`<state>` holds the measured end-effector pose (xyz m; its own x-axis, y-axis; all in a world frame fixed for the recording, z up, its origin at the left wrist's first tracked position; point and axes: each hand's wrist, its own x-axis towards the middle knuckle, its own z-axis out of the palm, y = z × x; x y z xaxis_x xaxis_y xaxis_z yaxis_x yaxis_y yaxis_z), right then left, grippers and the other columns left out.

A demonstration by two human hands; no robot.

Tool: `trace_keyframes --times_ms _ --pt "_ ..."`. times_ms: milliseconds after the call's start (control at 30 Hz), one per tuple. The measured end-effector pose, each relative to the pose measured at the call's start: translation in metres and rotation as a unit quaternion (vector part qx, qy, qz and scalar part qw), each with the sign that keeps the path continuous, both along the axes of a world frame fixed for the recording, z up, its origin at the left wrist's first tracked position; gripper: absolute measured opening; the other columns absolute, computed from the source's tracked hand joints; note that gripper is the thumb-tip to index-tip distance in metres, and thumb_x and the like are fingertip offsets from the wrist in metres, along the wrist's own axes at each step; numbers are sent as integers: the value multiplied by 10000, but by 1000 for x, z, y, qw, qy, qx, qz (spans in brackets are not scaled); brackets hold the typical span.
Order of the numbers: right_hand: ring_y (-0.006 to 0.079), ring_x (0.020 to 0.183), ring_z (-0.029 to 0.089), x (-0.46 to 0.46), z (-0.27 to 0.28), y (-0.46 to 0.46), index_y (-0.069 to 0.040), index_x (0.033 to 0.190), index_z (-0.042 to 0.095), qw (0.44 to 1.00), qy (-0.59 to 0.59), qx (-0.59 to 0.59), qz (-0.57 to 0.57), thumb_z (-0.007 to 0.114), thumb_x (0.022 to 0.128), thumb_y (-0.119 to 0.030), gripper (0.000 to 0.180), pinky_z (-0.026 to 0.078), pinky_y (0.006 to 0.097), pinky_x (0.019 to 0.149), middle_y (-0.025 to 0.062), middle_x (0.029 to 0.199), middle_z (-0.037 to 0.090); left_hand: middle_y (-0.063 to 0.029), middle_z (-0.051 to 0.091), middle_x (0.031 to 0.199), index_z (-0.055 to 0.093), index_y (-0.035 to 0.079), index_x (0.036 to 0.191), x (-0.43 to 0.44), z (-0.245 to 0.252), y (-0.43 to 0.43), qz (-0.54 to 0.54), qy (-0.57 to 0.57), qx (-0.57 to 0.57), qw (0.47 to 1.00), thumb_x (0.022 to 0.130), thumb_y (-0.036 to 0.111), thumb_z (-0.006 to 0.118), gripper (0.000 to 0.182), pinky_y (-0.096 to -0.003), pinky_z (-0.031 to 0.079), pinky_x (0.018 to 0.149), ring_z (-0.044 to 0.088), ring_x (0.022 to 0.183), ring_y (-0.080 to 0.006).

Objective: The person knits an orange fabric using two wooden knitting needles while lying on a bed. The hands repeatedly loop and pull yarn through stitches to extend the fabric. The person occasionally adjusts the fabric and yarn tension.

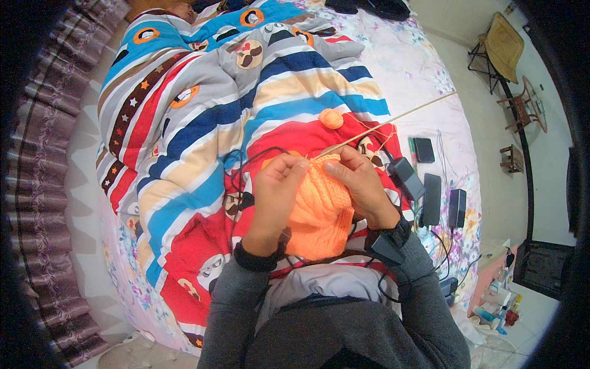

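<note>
An orange knitted piece (322, 221) hangs between my hands above my lap. My left hand (279, 189) pinches its upper left edge between thumb and fingers. On the other side, my right hand (357, 182) grips the upper right edge, with the thumb on the front of the knitting. A long, light-coloured knitting needle (392, 122) slants from the top of the piece up to the right. Beyond my hands, a small ball of orange yarn (331, 119) rests on the red part of the quilt, with loose yarn to its right. Whether a second needle is in the stitches I cannot tell.
A striped quilt (203, 133) covers much of the bed. Black cables run around my hands. At the right lie a power bank or adapter (406, 179), a black phone-like device (423, 150) and other dark devices (431, 199). Part of another person (183, 11) shows at the far left.
</note>
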<state>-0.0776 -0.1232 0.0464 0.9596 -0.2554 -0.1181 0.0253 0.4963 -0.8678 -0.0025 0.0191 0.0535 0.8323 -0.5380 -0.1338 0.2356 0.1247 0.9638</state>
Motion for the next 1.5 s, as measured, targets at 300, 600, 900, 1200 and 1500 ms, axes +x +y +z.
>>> trace_keyframes --times_ms 300,600,900,1200,1500 --pt "44 793 530 -1 -3 3 -20 944 616 999 33 17 4 611 865 -105 117 426 197 715 -6 876 604 -36 627 898 600 -22 967 -5 -2 1 -9 26 -37 999 905 64 558 114 -220 473 744 585 801 -81" --pt "49 803 514 -3 2 2 -22 949 604 998 11 -60 9 624 857 -135 147 420 197 717 -11 880 585 -18 614 884 601 -20 977 -10 1 1 -15 -3 -12 1000 909 78 561 126 -204 449 724 560 795 -64" --pt "94 1031 535 -17 -4 -9 -18 1251 479 976 19 -69 205 679 827 -133 483 433 254 896 25 1141 573 -20 624 891 607 -21 983 0 -18 11 -6 -30 1 1000 915 83 551 137 -202 454 724 565 787 -62" --pt "75 894 578 -25 -36 -12 -3 1103 611 950 129 -79 274 693 824 -196 349 470 249 802 -2 1003 644 0 616 837 620 -10 956 28 -23 0 -78 -56 94 991 901 95 576 126 -185 431 671 538 733 -39" --pt "67 903 579 -50 -19 -16 -10 1082 632 959 72 16 273 700 819 -186 323 472 233 782 -5 998 644 9 604 849 609 -4 936 15 17 -4 -160 -10 60 985 896 86 578 104 -178 423 708 539 768 -42"
